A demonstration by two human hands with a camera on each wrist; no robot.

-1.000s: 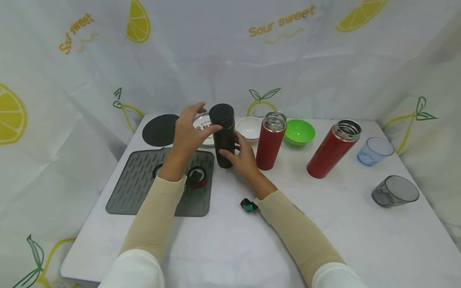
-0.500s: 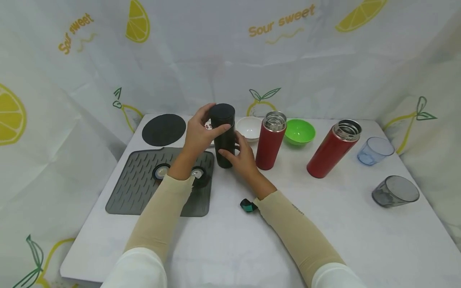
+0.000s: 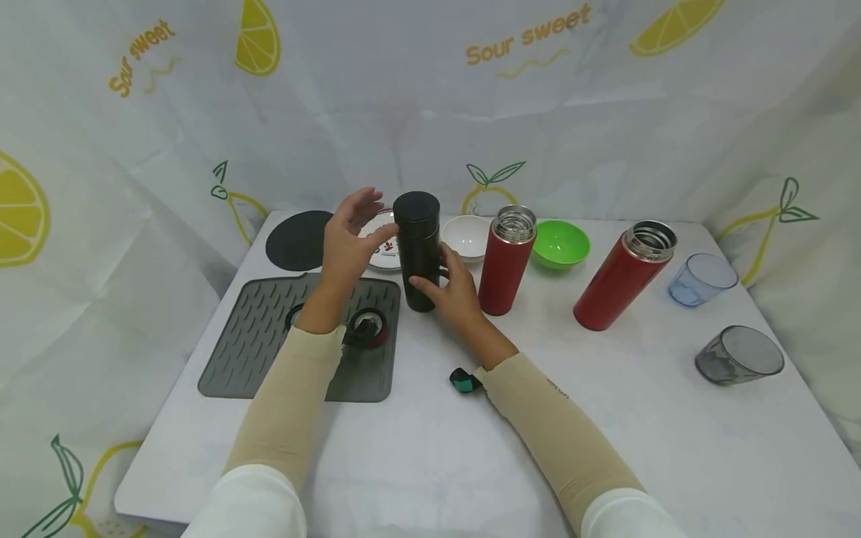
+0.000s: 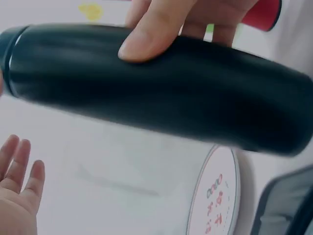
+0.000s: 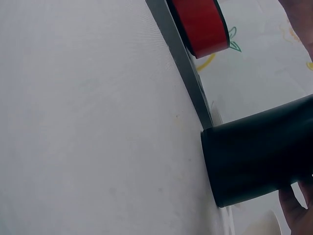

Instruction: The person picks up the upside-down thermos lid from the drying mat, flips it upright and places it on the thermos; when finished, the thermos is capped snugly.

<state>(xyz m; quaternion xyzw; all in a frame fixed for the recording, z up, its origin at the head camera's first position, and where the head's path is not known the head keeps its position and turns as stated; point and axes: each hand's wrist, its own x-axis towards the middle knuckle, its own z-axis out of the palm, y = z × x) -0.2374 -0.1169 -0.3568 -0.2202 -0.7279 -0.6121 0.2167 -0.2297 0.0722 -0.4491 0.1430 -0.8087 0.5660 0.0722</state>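
A black vacuum flask, its lid on top, stands upright on the table in the head view. My right hand grips its lower body from the right, thumb across the front. On the other side is my left hand, fingers spread away from the flask and thumb right at the lid's edge. The left wrist view shows those loose left fingers below the flask, with the right thumb lying across its body. Low in the right wrist view, the flask's base meets the tabletop.
Left of the flask lies a grey draining mat with a red, black-rimmed lid and another round piece mostly hidden. Two open red flasks stand rightward. Behind are a plate, white bowl and green bowl.
Half a second ago my left hand was wrapped around the flask's lid; its fingers have since come off and swung left. My right hand and the flask have stayed in place.
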